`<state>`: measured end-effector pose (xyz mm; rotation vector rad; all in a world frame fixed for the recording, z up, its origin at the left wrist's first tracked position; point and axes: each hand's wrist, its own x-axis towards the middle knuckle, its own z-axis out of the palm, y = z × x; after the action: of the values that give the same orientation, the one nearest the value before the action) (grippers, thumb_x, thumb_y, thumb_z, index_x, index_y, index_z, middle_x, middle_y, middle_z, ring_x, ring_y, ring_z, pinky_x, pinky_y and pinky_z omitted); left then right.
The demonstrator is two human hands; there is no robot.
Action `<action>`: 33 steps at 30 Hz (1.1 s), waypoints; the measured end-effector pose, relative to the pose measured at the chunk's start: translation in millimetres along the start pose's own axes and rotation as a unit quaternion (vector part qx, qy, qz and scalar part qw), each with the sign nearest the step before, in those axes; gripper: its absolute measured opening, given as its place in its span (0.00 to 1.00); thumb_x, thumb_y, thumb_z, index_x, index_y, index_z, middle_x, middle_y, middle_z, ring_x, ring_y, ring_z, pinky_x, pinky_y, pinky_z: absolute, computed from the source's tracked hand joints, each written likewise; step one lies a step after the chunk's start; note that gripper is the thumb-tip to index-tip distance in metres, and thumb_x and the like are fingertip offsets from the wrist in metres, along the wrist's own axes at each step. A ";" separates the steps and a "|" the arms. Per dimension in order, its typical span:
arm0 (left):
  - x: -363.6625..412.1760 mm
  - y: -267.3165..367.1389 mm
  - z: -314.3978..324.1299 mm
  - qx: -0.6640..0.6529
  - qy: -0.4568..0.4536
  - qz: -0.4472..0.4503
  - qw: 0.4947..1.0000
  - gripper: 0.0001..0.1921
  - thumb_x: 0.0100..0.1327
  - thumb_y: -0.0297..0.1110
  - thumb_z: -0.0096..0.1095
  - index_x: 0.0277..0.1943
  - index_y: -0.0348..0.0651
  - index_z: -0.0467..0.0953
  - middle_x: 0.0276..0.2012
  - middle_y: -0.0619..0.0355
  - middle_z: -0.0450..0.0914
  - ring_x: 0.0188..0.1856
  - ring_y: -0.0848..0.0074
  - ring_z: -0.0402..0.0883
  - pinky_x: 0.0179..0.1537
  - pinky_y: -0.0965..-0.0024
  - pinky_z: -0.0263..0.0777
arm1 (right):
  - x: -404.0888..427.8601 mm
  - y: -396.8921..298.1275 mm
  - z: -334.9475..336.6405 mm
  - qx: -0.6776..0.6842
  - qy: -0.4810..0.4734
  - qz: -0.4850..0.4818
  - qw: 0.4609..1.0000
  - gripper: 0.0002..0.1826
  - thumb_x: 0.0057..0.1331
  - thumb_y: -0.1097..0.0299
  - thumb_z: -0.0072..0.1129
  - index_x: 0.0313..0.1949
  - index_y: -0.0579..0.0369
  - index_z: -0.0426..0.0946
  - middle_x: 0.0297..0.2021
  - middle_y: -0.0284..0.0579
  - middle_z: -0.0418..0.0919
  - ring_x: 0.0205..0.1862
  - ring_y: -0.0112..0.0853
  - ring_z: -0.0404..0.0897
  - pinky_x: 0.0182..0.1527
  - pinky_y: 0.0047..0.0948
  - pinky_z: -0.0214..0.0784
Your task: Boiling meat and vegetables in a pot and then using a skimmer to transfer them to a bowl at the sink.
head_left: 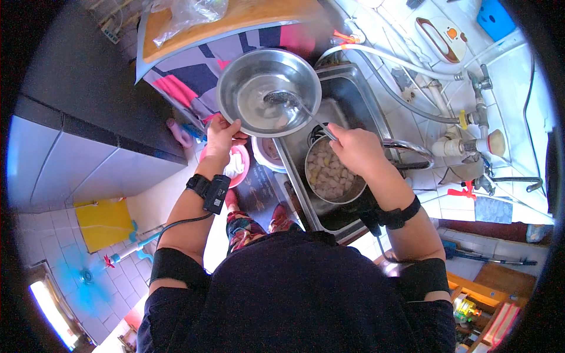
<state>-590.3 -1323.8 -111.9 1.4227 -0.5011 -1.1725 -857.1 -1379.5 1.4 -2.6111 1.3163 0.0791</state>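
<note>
My left hand (223, 137) grips the near left rim of a steel basin (225, 103), which it holds tilted beside the sink; a little clear liquid shows in the bottom. In my right hand (357, 148) is the handle of a metal ladle (309, 112), whose perforated-looking head rests inside the basin. Below my right hand, a round metal pot (310, 183) stands in the steel sink (368, 90). Pale chunks of food (329, 172) lie in cloudy liquid in the pot.
A curved faucet (417, 150) reaches over the sink from the right. Left of the sink are a white bucket (260, 156) and a pink basin (242, 174) with white contents. A wooden board (247, 13) with a plastic bag (190, 15) is beyond. Hoses (397, 103) run along the tiled wall.
</note>
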 end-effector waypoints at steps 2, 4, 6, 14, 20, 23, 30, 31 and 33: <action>0.0 -0.7 -0.9 -0.009 -0.005 0.001 1.000 0.12 0.57 0.28 0.55 0.41 0.35 0.63 0.29 0.54 0.76 0.24 0.74 0.76 0.23 0.73 0.73 | 4.4 0.9 6.9 -0.006 0.009 0.002 1.000 0.16 0.56 0.62 0.50 0.43 0.55 0.72 0.25 0.54 0.76 0.30 0.46 0.76 0.32 0.45 0.67; 0.5 -0.9 -1.0 -0.004 0.001 -0.002 1.000 0.12 0.57 0.28 0.55 0.41 0.35 0.63 0.29 0.54 0.76 0.24 0.74 0.76 0.23 0.73 0.73 | 12.7 9.3 14.0 0.211 0.008 0.021 0.977 0.14 0.57 0.63 0.50 0.39 0.59 0.73 0.20 0.52 0.75 0.20 0.41 0.76 0.21 0.39 0.66; 1.3 -2.1 -1.7 -0.008 0.003 -0.004 1.000 0.12 0.57 0.28 0.55 0.41 0.35 0.63 0.29 0.54 0.76 0.24 0.74 0.76 0.23 0.73 0.73 | 17.5 16.9 5.3 0.369 -0.078 0.112 0.919 0.13 0.57 0.63 0.51 0.37 0.60 0.73 0.18 0.49 0.74 0.15 0.35 0.72 0.17 0.33 0.62; 5.4 -6.1 -4.1 -0.004 -0.010 -0.004 1.000 0.12 0.57 0.27 0.55 0.42 0.34 0.64 0.29 0.54 0.75 0.24 0.74 0.76 0.23 0.72 0.74 | -3.9 35.4 -6.4 0.680 -0.147 0.240 0.677 0.11 0.60 0.64 0.51 0.35 0.60 0.71 0.15 0.39 0.71 0.07 0.19 0.62 0.08 0.17 0.46; 4.9 -5.0 -2.7 0.004 -0.015 0.007 1.000 0.12 0.58 0.28 0.54 0.42 0.34 0.65 0.30 0.53 0.77 0.24 0.73 0.78 0.23 0.74 0.74 | -23.9 34.0 -16.6 0.668 -0.085 0.235 0.701 0.18 0.60 0.64 0.50 0.46 0.62 0.69 0.15 0.39 0.71 0.08 0.19 0.62 0.09 0.17 0.48; 3.8 -4.1 -2.6 0.004 -0.013 0.004 1.000 0.11 0.58 0.29 0.54 0.42 0.35 0.66 0.30 0.53 0.77 0.24 0.73 0.78 0.22 0.74 0.73 | -29.1 27.8 -24.5 0.636 -0.058 0.215 0.739 0.21 0.61 0.65 0.50 0.50 0.64 0.67 0.16 0.39 0.71 0.08 0.19 0.61 0.10 0.17 0.49; 0.2 -1.8 -1.1 0.001 -0.003 0.002 1.000 0.12 0.57 0.29 0.55 0.42 0.35 0.66 0.30 0.53 0.77 0.24 0.73 0.78 0.23 0.73 0.73 | -26.6 20.2 -11.0 0.518 -0.001 0.173 0.838 0.22 0.61 0.66 0.49 0.54 0.62 0.64 0.15 0.36 0.69 0.09 0.21 0.63 0.12 0.20 0.55; 0.5 -2.1 -1.1 0.001 -0.002 0.003 1.000 0.12 0.57 0.29 0.55 0.42 0.35 0.66 0.30 0.53 0.77 0.24 0.73 0.78 0.23 0.73 0.73 | -25.3 21.4 -8.1 0.518 -0.002 0.172 0.838 0.22 0.61 0.66 0.49 0.54 0.62 0.64 0.15 0.36 0.69 0.09 0.21 0.63 0.12 0.20 0.55; 1.7 -3.1 -0.5 0.009 0.007 -0.002 1.000 0.11 0.57 0.29 0.55 0.42 0.35 0.66 0.30 0.54 0.77 0.24 0.73 0.78 0.23 0.74 0.73 | -23.3 23.1 -2.9 0.546 -0.017 0.170 0.821 0.22 0.61 0.67 0.49 0.55 0.60 0.63 0.14 0.36 0.69 0.09 0.21 0.63 0.12 0.20 0.56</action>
<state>-590.2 -1324.3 -115.4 1.4473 -0.4995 -1.1627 -889.7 -1375.2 3.7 -1.3878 1.2425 -0.4406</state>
